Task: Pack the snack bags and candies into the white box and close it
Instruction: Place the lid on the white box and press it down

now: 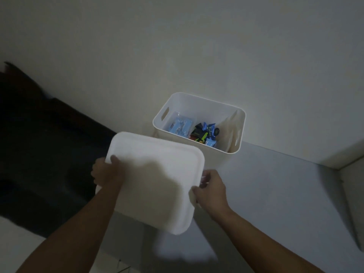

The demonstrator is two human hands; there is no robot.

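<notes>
You hold the white lid (155,180) in both hands, in the air, just in front of the white box (214,154) and lower in the view than its open top. Your left hand (107,172) grasps the lid's left edge, thumb lying on the top face and fingers hidden under it. Your right hand (211,189) pinches the lid's right edge, fingers curled round the rim. So each grip is clenched on the lid. The lid is tilted, its far left corner overlapping the box's near left corner in the view; whether they touch cannot be told.

The box stands open on the grey worktop (275,194), close against the pale wall (177,46). Inside it lie a light blue snack bag (180,126) on the left, a heap of candies (205,134) in blue, black and green wrappers in the middle, and a pale bag (231,127) leaning upright against the right wall. A handle slot (165,113) shows in the box's left wall. To the left lies a dark, dim area (39,144) too murky to make out.
</notes>
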